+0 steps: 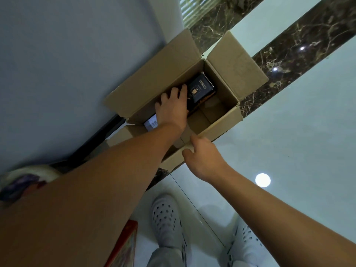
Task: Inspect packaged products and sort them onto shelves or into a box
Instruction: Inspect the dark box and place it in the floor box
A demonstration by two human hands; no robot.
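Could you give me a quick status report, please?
Left hand on black package inside box, grip unclear. Right hand pinches near flap. Nothing blocking.

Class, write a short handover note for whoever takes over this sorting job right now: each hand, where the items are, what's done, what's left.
Left hand: reaches into the cardboard box, fingers against the black package; whether it grips is unclear.
Right hand: pinches the near flap, thumb on top.
Things: the black package is inside the box at its far end. A white-labelled item shows beside the left wrist.
Done: black package is in the box.
Left: probably let go and fetch the next product. No shelves are in view.
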